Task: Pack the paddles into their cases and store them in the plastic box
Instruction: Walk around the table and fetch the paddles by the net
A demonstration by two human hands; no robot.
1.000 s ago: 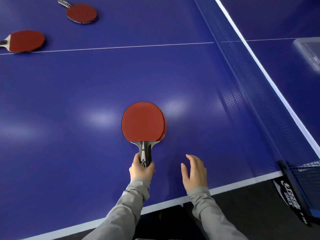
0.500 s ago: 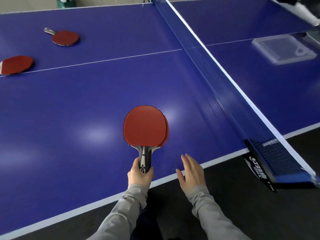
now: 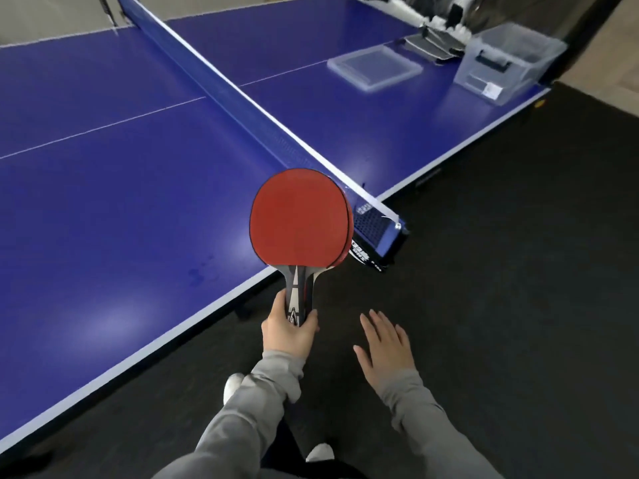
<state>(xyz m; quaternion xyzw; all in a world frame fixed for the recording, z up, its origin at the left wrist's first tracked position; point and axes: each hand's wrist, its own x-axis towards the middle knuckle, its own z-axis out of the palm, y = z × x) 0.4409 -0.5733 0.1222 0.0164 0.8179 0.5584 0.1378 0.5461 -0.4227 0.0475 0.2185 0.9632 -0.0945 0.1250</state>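
Early stage: left hand (image 3: 288,331) grips stacked paddles (image 3: 299,219) by the handles; right hand (image 3: 383,344) spread, holding nothing; cases (image 3: 432,43) and plastic box (image 3: 508,60), upper right, not yet reached.

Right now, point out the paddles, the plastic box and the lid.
paddles (image 3: 297,217): head view, middle of the top red face.
plastic box (image 3: 492,76): head view, clear near wall.
lid (image 3: 375,68): head view, flat clear centre.

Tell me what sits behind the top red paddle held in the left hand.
A second red paddle is stacked behind the front red paddle, only its right edge and handle showing. The left hand grips both handles. The rest is covered.
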